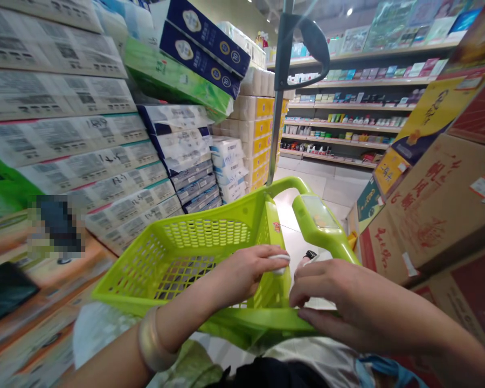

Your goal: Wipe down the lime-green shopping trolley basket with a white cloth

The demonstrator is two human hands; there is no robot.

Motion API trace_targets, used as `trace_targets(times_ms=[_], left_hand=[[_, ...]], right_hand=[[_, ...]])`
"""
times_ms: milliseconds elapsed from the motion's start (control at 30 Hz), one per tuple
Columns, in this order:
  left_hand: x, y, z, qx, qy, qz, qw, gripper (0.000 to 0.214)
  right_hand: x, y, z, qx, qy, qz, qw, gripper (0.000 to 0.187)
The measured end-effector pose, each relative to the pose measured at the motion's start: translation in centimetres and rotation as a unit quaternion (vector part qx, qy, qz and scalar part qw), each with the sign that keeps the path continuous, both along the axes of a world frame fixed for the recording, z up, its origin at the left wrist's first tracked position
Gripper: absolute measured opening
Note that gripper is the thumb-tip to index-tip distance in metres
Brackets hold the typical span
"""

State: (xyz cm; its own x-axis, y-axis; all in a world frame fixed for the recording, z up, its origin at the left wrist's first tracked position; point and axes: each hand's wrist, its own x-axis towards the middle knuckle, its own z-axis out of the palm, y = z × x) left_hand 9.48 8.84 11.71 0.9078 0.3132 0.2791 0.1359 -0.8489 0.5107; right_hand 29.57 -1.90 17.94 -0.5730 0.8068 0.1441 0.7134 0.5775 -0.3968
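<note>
A lime-green shopping basket cart (pixel 210 215) stands right in front of me, its slotted floor showing. My left hand (pixel 254 264) reaches over the basket to its right-hand wall. Its fingers press a small white wad (pixel 279 258), like a tissue or wipe, against that wall's top edge. Further right, my right hand (pixel 331 285) is closed, with curled fingers and the thumb at the cart's near rim. Those fingers hide whatever lies beneath them. Just beyond them shows a small black-and-pink thing (pixel 309 255) that I cannot make out. A gold-coloured bracelet (pixel 153 339) circles my left wrist.
A metal pole with a grey loop handle (pixel 307 51) rises from the cart's far end. Stacked paper packs (pixel 76 91) line the left; printed cartons (pixel 440 205) crowd the right. Stocked shelves (pixel 355 102) stand behind. At left lies a blurred-out dark object (pixel 60 223).
</note>
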Motion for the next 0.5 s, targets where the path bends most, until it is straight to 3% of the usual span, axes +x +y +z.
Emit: trace_targets(times_ms=[67,267,500], left_hand=[[0.3,-0.4,0.2,-0.001,-0.001,0.008,1.000,0.068],[-1.2,-3.3,1.6,-0.066,0.006,-0.062,0.996,0.058],[-1.8,-5.3,2.2,-0.038,-0.097,0.073,0.992,0.059]], right_hand=[[0.1,0.4,-0.1,-0.002,0.018,-0.019,1.000,0.013],[0.2,1.0,-0.4,0.033,0.070,-0.058,0.995,0.012],[0.7,0.9,-0.8,0.107,0.169,-0.062,0.978,0.014]])
